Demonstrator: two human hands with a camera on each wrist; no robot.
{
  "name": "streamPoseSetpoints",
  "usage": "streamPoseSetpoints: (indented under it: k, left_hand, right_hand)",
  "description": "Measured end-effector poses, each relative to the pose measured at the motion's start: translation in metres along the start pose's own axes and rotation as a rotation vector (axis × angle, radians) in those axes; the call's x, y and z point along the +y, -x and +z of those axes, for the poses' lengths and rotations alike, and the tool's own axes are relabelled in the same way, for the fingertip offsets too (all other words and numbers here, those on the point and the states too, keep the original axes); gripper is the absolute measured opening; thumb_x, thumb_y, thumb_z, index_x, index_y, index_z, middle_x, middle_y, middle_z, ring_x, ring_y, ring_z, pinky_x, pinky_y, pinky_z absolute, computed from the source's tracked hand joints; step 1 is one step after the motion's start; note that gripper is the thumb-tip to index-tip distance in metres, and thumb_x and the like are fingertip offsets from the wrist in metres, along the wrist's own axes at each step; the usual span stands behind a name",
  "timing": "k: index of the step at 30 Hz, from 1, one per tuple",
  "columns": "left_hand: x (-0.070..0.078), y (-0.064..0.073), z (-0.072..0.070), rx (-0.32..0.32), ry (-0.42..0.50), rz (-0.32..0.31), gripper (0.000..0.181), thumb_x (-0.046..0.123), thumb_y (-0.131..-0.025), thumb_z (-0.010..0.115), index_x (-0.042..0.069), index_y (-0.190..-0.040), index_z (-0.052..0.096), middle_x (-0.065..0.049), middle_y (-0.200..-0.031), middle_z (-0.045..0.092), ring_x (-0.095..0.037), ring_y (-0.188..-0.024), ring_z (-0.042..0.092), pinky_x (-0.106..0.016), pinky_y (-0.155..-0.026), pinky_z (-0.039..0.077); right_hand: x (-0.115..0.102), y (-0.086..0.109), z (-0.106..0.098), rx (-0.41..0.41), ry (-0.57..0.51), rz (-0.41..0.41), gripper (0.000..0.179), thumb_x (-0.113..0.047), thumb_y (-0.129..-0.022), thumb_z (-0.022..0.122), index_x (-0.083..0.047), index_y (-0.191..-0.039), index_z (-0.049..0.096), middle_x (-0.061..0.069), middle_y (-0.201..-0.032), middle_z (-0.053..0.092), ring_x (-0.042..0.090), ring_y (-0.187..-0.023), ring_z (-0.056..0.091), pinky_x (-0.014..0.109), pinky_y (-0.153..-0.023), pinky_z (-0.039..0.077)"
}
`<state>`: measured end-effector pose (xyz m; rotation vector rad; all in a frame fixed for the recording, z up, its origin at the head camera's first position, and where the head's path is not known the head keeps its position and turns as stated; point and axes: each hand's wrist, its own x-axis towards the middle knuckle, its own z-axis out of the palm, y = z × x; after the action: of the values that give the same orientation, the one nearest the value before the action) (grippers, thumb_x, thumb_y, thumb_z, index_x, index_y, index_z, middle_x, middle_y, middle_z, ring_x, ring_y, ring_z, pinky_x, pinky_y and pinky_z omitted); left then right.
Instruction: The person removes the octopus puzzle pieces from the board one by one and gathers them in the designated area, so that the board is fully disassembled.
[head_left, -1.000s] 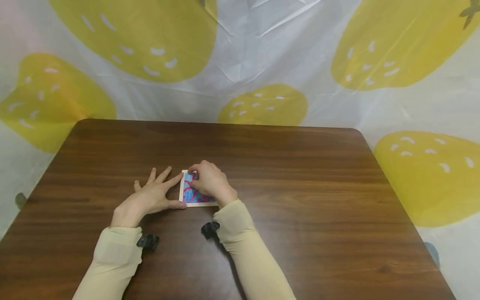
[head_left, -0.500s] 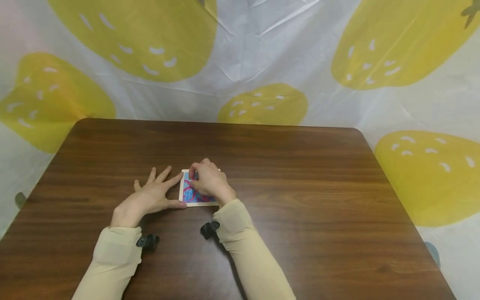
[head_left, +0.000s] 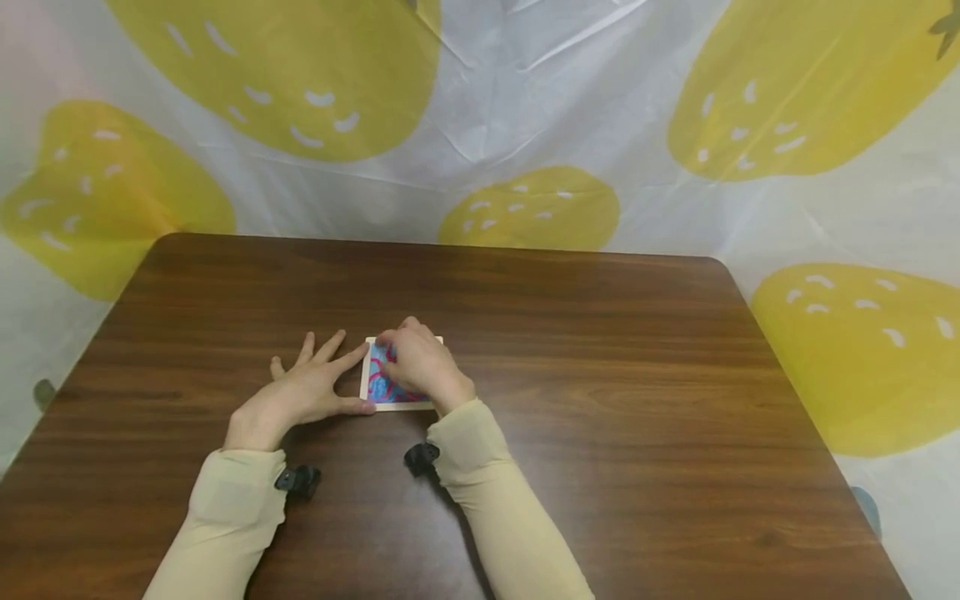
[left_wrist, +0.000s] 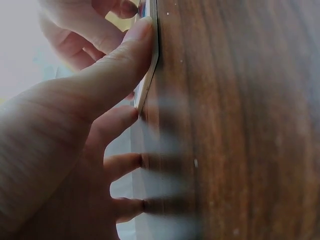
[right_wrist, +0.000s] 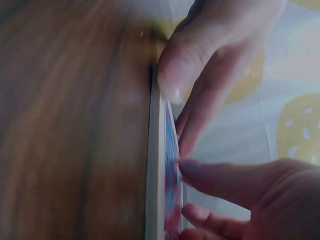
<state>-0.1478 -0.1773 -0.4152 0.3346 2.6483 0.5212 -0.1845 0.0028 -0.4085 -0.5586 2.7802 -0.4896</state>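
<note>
A small flat square board lies on the brown table, with a pale, wood-like border round a blue and pink patterned face. My left hand is at its left side, fingers spread; the thumb touches the near left corner and the index finger the far left corner. In the left wrist view the left thumb presses on the board's pale edge. My right hand bends over the board and covers much of its right part. Its thumb and fingertips touch the patterned face, apart from each other.
The brown wood-grain table extends around both hands. A white sheet with large yellow fruit shapes hangs behind it and along the sides. Small black cameras sit at both wrists, over pale yellow sleeves.
The right hand's fingertips shift slightly over the board's face, with the index finger lifting and lowering a little. The left hand and the board stay in place; the head view tilts slightly.
</note>
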Motion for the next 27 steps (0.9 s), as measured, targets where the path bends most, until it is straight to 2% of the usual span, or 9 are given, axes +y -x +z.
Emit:
streamPoseSetpoints:
  k: [4, 11, 14, 23, 27]
  left_hand:
    - [0.0011, 0.0, 0.0001, 0.002, 0.001, 0.0, 0.098, 0.068, -0.08, 0.064, 0.02, -0.157, 0.024, -0.02, -0.161, 0.004, -0.055, -0.14, -0.009, -0.083, -0.094, -0.004]
    - [0.0025, 0.0007, 0.0007, -0.003, 0.003, -0.005, 0.098, 0.067, -0.081, 0.064, 0.021, -0.157, 0.023, -0.02, -0.162, 0.002, -0.054, -0.141, -0.01, -0.082, -0.094, -0.005]
    - [0.0021, 0.0005, 0.0011, 0.0, 0.008, -0.001, 0.098, 0.068, -0.081, 0.064, 0.021, -0.157, 0.023, -0.02, -0.162, 0.003, -0.054, -0.141, -0.011, -0.083, -0.094, -0.005]
    - [0.0018, -0.0006, 0.0019, 0.002, 0.01, -0.004, 0.098, 0.067, -0.081, 0.064, 0.021, -0.157, 0.024, -0.021, -0.161, 0.003, -0.054, -0.14, -0.011, -0.083, -0.094, -0.005]
    - [0.0016, -0.0004, 0.0015, 0.002, 0.011, -0.004, 0.098, 0.067, -0.081, 0.065, 0.02, -0.157, 0.024, -0.021, -0.161, 0.003, -0.054, -0.14, -0.01, -0.083, -0.094, -0.004]
  right_hand:
    - [0.0012, 0.0007, -0.0001, -0.014, 0.021, -0.03, 0.045, -0.025, -0.092, 0.069, -0.019, -0.136, 0.06, 0.007, -0.122, 0.052, 0.019, -0.107, 0.049, 0.032, -0.082, 0.048]
    - [0.0033, -0.0022, 0.0036, -0.004, -0.014, 0.03, 0.039, -0.034, -0.091, 0.069, -0.026, -0.128, 0.059, 0.0, -0.125, 0.051, 0.017, -0.11, 0.051, 0.047, -0.084, 0.049]
    - [0.003, -0.0031, 0.0043, -0.004, -0.015, 0.053, 0.039, -0.035, -0.091, 0.07, -0.028, -0.127, 0.058, -0.001, -0.126, 0.05, 0.017, -0.111, 0.052, 0.048, -0.085, 0.049]
    - [0.001, -0.0043, 0.0055, -0.007, -0.015, 0.079, 0.039, -0.035, -0.09, 0.071, -0.029, -0.126, 0.057, -0.001, -0.128, 0.049, 0.017, -0.114, 0.05, 0.047, -0.085, 0.049]
    - [0.001, -0.005, 0.0058, -0.003, -0.026, 0.081, 0.034, -0.035, -0.089, 0.072, -0.029, -0.119, 0.057, -0.002, -0.126, 0.049, 0.017, -0.111, 0.05, 0.046, -0.084, 0.049]
